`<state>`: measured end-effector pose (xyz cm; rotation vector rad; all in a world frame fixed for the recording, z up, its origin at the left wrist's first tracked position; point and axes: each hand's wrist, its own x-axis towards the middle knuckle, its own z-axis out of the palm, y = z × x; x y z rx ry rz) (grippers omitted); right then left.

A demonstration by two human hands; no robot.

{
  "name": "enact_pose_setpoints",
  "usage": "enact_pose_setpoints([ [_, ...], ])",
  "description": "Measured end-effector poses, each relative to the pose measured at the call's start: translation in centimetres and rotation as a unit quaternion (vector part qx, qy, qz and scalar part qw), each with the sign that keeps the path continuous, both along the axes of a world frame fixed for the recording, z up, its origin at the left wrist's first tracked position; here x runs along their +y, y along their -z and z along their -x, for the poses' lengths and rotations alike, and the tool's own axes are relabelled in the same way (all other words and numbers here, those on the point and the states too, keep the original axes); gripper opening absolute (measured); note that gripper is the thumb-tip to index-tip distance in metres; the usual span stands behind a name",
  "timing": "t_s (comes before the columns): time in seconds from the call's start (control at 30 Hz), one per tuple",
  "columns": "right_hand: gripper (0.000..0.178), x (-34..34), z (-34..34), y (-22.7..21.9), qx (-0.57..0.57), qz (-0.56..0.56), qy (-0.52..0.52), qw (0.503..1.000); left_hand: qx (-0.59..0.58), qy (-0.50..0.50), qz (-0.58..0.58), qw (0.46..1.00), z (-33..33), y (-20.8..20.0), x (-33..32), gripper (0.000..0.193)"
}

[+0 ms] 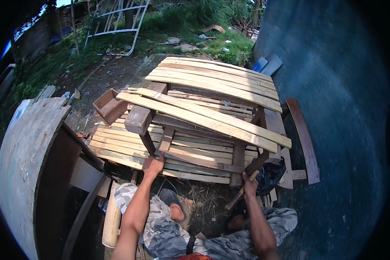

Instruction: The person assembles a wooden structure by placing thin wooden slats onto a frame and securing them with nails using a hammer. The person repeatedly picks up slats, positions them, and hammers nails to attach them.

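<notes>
A wooden bench frame stands before me, with pale bamboo slats lined up across its far part. Two slats lie at a slant over its near part. Low at the front, my left hand is closed at the left end of a brown wooden crossbar. By the crossbar's right end, my right hand is closed around a wooden-handled tool; the hand hides part of it, and I cannot tell its kind. Beneath the frame spreads a lower slatted surface.
An open wooden box sits on the left. Nearer stands a weathered board on dark framing. A blue-green wall closes the right side, with a brown plank beside it. A black plastic bag hangs near my right hand.
</notes>
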<state>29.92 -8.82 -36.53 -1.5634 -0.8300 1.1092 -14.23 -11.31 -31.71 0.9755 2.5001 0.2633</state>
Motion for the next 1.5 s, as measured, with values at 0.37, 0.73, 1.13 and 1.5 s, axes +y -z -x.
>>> enact_pose_setpoints([
  [0.37,0.049,0.5,-2.8,-5.8,0.078,-0.086,0.067,0.991,-0.062,0.001,-0.231,0.971,0.9,-2.5,-1.6,0.092],
  [0.73,0.029,5.4,-3.2,-8.9,0.048,-0.094,0.041,0.994,-0.058,-0.056,-0.352,0.932,-0.7,-3.9,-1.6,0.050],
  [1.13,0.043,13.5,-9.7,-7.8,-0.014,-0.073,-0.078,0.994,-0.128,0.136,-0.306,0.933,-3.9,-6.6,-8.7,0.056],
  [1.5,0.033,11.4,-9.5,-7.3,-0.016,-0.080,-0.014,0.997,-0.527,-0.085,-0.483,0.694,3.7,-12.1,-3.1,0.048],
])
